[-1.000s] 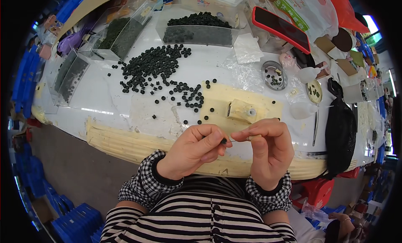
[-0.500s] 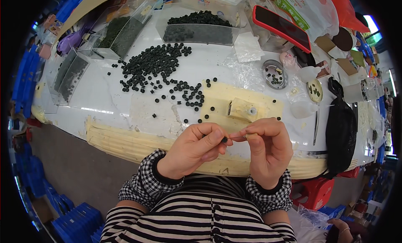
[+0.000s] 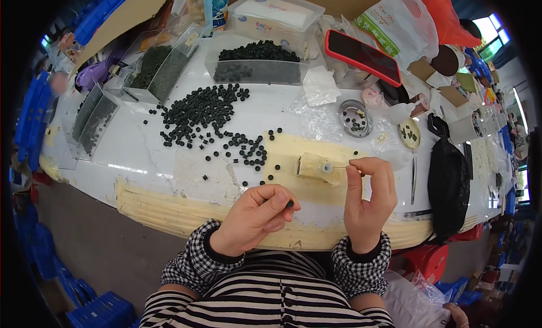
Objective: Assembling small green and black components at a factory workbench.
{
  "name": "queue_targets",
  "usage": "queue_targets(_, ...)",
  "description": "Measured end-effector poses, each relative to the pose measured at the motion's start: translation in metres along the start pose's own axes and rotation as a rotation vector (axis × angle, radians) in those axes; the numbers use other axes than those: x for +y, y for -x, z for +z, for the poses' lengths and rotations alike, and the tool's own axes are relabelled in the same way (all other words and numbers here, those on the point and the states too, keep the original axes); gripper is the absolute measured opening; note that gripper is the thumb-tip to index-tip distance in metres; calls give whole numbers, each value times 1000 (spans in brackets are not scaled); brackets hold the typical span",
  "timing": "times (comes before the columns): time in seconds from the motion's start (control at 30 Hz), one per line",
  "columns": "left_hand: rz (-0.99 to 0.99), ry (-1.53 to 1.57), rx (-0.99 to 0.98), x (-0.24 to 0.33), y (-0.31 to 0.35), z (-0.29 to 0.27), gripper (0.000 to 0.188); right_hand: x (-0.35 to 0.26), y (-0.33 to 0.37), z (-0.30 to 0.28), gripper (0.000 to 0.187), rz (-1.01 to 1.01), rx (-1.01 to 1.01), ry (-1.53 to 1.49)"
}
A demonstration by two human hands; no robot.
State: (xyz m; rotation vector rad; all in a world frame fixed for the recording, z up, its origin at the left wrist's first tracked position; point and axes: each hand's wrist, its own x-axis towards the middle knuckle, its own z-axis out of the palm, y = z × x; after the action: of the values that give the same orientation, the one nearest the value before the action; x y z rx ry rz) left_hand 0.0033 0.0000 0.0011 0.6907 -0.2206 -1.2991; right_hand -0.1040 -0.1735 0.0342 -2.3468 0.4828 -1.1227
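Observation:
My left hand [image 3: 257,219] is closed just above the table's front edge. A small black round part [image 3: 290,204] pokes out between its thumb and fingertips. My right hand [image 3: 370,201] pinches a thin needle-like stick [image 3: 340,167], which runs left to a small whitish cup [image 3: 326,167]. The fingers cover the stick's other end, and I cannot tell whether its tip touches the cup. That cup sits on a block wrapped in yellowish tape [image 3: 309,169], on a cream sheet [image 3: 282,147]. Loose black parts lie beyond my left hand in a large pile [image 3: 200,113].
Clear bins of black parts [image 3: 257,74] line the back. A red-cased phone [image 3: 364,57] rests at the back right. On the right are a round dish [image 3: 355,118], tweezers [image 3: 414,181] and a black bag [image 3: 446,187]. Yellowish padding [image 3: 164,215] edges the table.
My right hand has moved away from my left, carrying the stick to the cup on the block. My left hand keeps the black part. The whole view has shifted slightly.

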Motion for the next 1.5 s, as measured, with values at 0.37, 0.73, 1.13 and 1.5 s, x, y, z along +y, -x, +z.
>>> queue_targets(0.37,16,12,10,6,7,1,28,-1,-3,7,12,-67,-126,92)
queue_targets(0.73,65,49,66,8,13,-4,29,-74,-14,-44,24,-180,-468,-561)
queue_targets(1.13,66,76,64,11,17,-7,28,-87,-19,-27,26,-446,-589,-1207)
queue_targets(1.5,84,102,135,11,14,2,20,-91,-14,-35,24,-455,-603,-1196)
